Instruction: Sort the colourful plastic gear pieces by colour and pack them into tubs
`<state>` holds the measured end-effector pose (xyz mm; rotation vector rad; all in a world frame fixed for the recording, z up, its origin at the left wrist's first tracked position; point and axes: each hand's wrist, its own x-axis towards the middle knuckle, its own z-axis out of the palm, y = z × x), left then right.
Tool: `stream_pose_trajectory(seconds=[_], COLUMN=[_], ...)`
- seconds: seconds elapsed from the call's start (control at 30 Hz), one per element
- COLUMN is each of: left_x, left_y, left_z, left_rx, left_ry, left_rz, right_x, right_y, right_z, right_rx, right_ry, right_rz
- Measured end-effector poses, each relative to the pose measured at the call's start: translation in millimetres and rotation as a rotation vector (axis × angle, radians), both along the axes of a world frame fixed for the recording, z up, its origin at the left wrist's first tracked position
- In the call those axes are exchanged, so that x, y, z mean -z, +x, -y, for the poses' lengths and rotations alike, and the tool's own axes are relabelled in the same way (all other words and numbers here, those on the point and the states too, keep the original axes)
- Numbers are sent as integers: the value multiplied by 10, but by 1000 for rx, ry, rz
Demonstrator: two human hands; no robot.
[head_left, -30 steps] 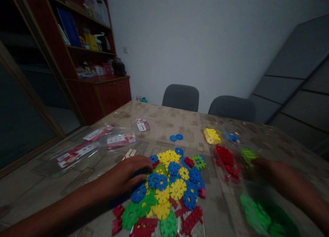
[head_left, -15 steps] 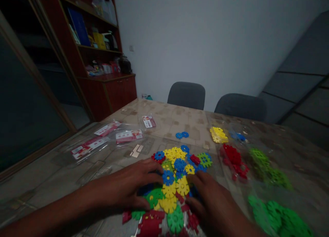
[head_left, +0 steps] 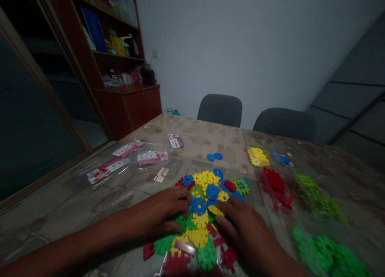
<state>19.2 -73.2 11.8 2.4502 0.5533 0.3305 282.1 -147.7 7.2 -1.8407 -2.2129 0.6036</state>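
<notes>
A heap of flat plastic interlocking toy pieces lies in front of me, with yellow flower-shaped pieces (head_left: 198,237), blue ones (head_left: 199,206), green ones (head_left: 207,257) and dark red notched ones (head_left: 177,263). My right hand (head_left: 245,225) pinches a yellow flower-shaped piece (head_left: 215,211) between thumb and fingers, tilted up at the heap's right side. At the left side rests my left hand (head_left: 162,211), thumb and fingers apart over blue and green pieces, with nothing visible gripped. A red strip-like piece (head_left: 185,247) lies tilted near the front.
Clear bags at the right hold yellow (head_left: 258,156), blue (head_left: 281,158), red (head_left: 275,185), light green (head_left: 315,197) and green pieces (head_left: 333,253). Packaging with printed cards (head_left: 152,156) lies at the left. Two blue pieces (head_left: 214,156) sit beyond the heap. Grey chairs (head_left: 220,110) stand behind the table.
My right hand has taken hold of a yellow flower-shaped piece and tilted it up from the heap. A red strip-like piece now shows near the front, below my left hand.
</notes>
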Motion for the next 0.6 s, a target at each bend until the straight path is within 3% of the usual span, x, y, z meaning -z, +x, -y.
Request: stream_pose_trajectory(seconds=[0.2,0.4,0.6], left_x=[108,114,57], left_y=[40,121,221], left_z=[-36,34,115], left_rx=[-29,-72,-15], left_ry=[-44,-82,-34], left_rz=[42,63,-15], right_x=[-3,23,22], right_y=[5,32,68], right_z=[-11,-37,-61], right_rx=[-45,-60,-1], right_ry=[26,138,50], right_rz=[10,18,-40])
